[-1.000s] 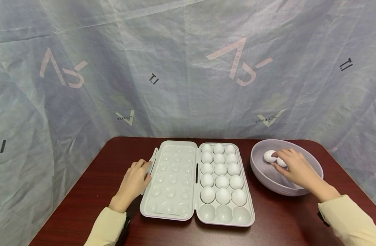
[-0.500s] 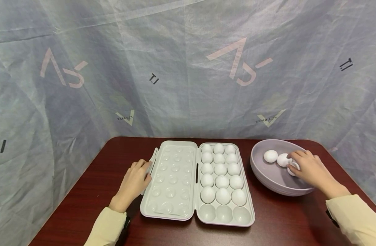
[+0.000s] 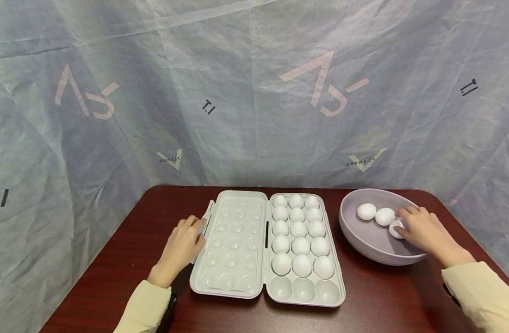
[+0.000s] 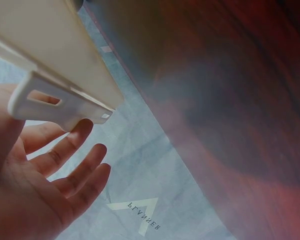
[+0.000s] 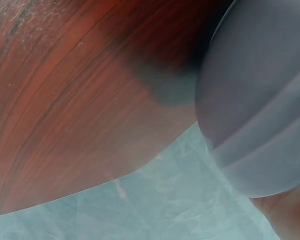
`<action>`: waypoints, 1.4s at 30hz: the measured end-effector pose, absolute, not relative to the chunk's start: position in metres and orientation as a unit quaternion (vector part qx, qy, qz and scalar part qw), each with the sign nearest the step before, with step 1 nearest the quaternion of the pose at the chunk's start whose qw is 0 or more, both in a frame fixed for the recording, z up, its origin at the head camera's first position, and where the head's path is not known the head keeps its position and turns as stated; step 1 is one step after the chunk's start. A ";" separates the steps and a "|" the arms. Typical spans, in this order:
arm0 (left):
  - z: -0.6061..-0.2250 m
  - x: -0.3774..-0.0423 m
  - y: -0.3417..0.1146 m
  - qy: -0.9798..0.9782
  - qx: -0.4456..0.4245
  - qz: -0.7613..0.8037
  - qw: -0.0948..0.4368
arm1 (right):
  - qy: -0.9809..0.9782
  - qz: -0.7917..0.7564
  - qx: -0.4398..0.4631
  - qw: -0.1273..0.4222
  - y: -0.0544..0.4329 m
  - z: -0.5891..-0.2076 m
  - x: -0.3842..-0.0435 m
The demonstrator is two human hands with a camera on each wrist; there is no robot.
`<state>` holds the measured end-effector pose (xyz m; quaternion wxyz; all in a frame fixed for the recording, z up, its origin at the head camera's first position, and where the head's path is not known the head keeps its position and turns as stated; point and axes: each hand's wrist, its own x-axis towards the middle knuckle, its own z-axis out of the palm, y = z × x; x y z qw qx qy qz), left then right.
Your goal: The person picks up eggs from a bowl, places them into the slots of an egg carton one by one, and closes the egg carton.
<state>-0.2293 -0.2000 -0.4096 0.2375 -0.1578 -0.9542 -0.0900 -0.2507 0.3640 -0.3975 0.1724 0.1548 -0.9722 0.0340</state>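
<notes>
A pale egg box lies unfolded on the table, its lid [image 3: 233, 259] on the left and its egg tray [image 3: 338, 291] on the right. White eggs [image 3: 300, 246] fill all the tray's rows but the nearest one. My left hand [image 3: 182, 245] holds the latch flap [image 4: 60, 102] on the lid's outer edge between thumb and fingers. Inside a lilac bowl [image 3: 363, 240], my right hand [image 3: 425, 231] has its curled fingers and thumb around an egg [image 3: 396, 230], which it partly covers. Two more eggs [image 3: 366, 211] sit beside it. In the right wrist view, the bowl's outer wall [image 5: 260, 110] hides the fingers.
A dark red wooden table [image 3: 121, 259] carries the box and bowl. Behind its back edge hangs a grey-blue printed cloth [image 3: 246, 115]. A narrow strip of table separates the egg tray from the bowl.
My right hand has moved rightward and slightly nearer within the bowl, from the middle egg to the rightmost visible one. The left hand and the egg box have stayed put.
</notes>
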 end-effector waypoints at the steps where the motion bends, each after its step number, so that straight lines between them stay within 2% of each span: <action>1: -0.409 -0.229 -0.200 -0.954 -0.158 -0.090 0.237 | -0.972 0.032 0.154 0.172 0.364 -0.398 -0.251; 14: -0.409 -0.229 -0.200 -0.955 -0.158 -0.088 0.235 | -0.982 0.003 0.135 0.132 0.361 -0.397 -0.252; 36: -0.408 -0.229 -0.199 -0.956 -0.154 -0.087 0.235 | -0.980 0.019 0.137 0.140 0.357 -0.401 -0.249; 42: -0.408 -0.228 -0.199 -0.956 -0.154 -0.089 0.235 | -0.977 0.021 0.142 0.157 0.357 -0.401 -0.249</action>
